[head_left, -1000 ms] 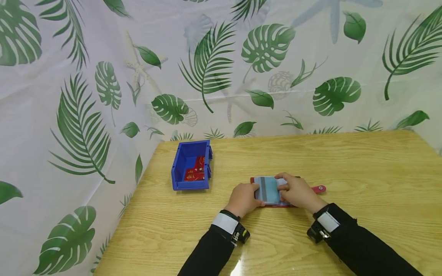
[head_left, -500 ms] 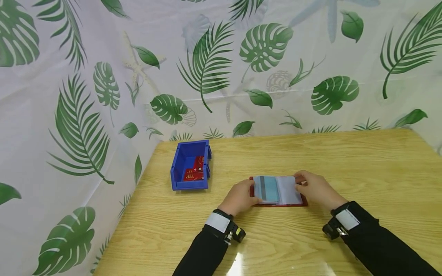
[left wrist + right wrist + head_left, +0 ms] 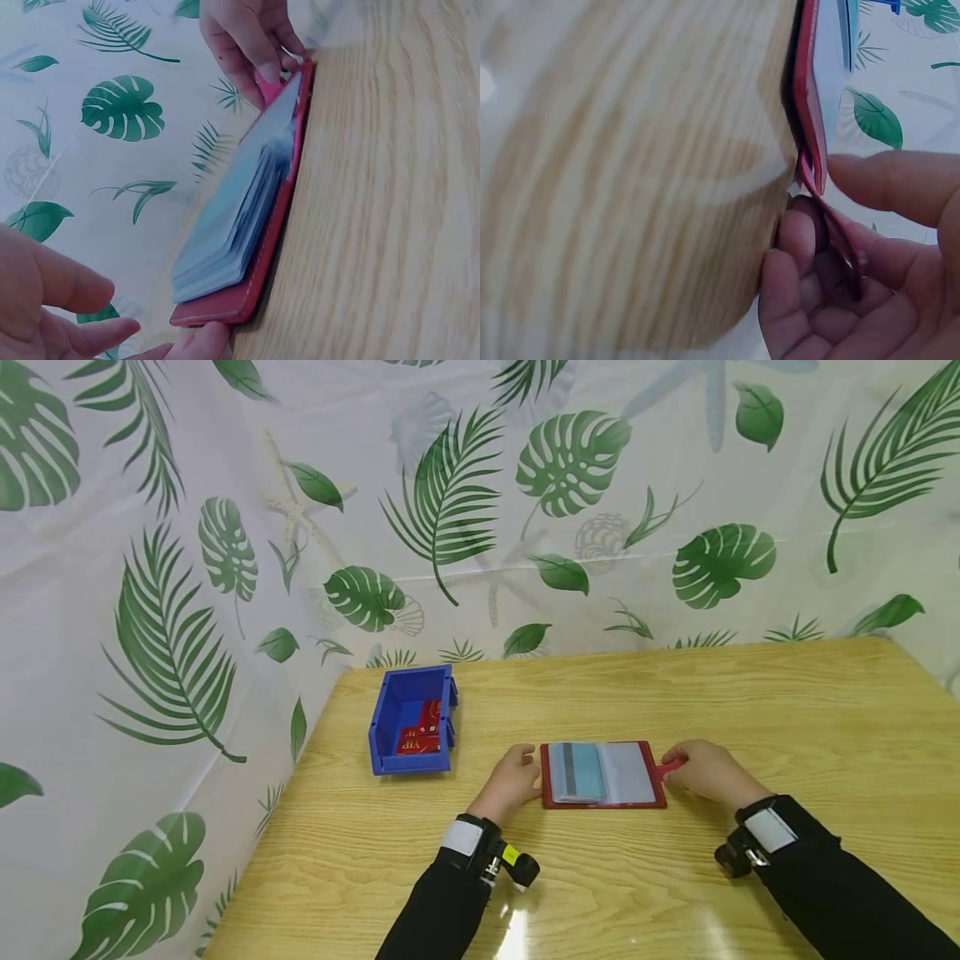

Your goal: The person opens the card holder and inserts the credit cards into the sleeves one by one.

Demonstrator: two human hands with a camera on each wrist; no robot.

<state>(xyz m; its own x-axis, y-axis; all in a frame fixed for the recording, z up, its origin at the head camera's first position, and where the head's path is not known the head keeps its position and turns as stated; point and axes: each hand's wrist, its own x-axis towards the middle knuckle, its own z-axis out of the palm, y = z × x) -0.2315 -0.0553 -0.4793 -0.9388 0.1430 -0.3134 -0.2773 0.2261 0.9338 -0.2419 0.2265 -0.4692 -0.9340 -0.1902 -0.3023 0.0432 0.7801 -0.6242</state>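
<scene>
A red card holder (image 3: 633,772) lies spread open on the table, its cover stitched along the edge. Its clear plastic sleeves (image 3: 217,247) are stacked on the left half, a pale blue one with a grey stripe on top. My right hand (image 3: 708,770) is at the right edge, thumb against the cover and curled fingers under it around the pink strap (image 3: 844,240). Beside the left edge is my left hand (image 3: 513,781), fingers loosely bent and spread. In the left wrist view, one of its fingertips meets the cover's near corner.
At the back left of the wooden table (image 3: 787,718) stands a blue bin (image 3: 410,766) holding red VIP cards (image 3: 420,742). A white cloth with green leaves (image 3: 570,460) hangs behind the table and along its left side.
My right hand has moved right, off the sleeves to the strap end, leaving the right half uncovered. My left hand has let go of the left edge and shifted slightly left.
</scene>
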